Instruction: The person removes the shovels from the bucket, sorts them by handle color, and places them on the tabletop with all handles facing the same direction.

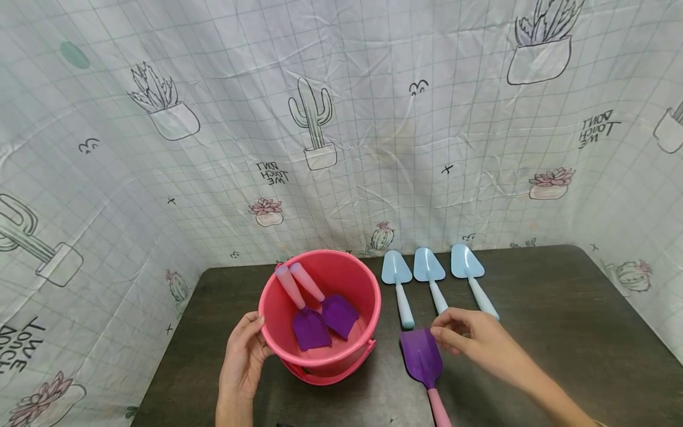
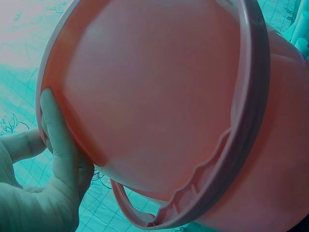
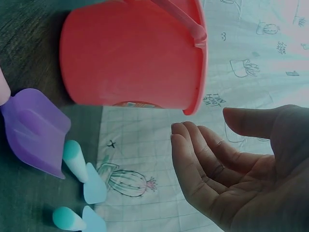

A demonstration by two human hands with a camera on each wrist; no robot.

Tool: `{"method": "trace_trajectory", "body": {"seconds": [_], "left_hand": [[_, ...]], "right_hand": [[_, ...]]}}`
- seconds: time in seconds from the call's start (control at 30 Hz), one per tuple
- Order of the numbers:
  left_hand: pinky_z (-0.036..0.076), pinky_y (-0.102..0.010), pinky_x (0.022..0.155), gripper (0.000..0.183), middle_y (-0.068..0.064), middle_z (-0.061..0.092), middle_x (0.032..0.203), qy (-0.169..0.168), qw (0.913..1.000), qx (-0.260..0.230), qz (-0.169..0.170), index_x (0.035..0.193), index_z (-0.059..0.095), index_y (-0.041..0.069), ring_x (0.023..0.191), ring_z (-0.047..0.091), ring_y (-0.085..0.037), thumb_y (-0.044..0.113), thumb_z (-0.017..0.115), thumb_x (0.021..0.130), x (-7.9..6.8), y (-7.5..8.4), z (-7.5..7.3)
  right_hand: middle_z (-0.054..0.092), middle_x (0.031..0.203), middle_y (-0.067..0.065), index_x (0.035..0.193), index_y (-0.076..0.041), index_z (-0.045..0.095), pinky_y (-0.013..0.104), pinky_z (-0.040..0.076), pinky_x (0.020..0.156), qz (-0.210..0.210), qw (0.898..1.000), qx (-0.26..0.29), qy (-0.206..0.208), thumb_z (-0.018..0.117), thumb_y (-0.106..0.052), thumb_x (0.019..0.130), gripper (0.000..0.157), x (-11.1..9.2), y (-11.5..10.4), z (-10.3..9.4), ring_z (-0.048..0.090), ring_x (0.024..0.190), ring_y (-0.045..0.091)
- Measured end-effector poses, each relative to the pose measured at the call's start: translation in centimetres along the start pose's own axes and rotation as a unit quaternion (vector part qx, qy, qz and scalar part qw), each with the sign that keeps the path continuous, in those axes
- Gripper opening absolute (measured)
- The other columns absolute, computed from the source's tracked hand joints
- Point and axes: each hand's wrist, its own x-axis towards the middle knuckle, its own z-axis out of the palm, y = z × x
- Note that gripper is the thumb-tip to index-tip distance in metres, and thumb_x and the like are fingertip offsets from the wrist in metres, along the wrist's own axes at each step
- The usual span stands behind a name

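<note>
A pink-red bucket stands at the middle of the table, slightly tilted toward me in the head view. My left hand pinches its left rim, thumb and fingers on either side of the rim. Inside the bucket lie two purple toy shovels with pink handles. A third purple shovel lies on the table right of the bucket, its handle toward me. Over the tip of that shovel's blade in the head view is my right hand, fingers loosely curved and holding nothing; the right wrist view shows its bare palm.
Three light blue trowels, a left one, a middle one and a right one, lie in a row at the table's back. The dark wooden table is backed by a white cactus-print curtain. The bucket's handle hangs down its side.
</note>
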Motion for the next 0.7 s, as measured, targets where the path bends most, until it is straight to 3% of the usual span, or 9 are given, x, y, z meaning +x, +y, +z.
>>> {"method": "trace_trajectory", "body": {"seconds": [0.7], "left_hand": [[0.063,-0.030,0.065,0.014,-0.008,0.066,0.091,-0.008,0.9999,-0.008,0.004,0.104,0.058,0.003,0.076,0.072,-0.014,0.003,0.045,0.108,0.0,-0.1,0.0]], "right_hand": [[0.067,0.082,-0.004,0.106,-0.008,0.069,0.028,0.056,0.065,-0.007,0.999,0.018,0.033,0.069,-0.017,0.101,0.011,1.2,-2.6,-0.1,0.065,0.071,0.011]]}}
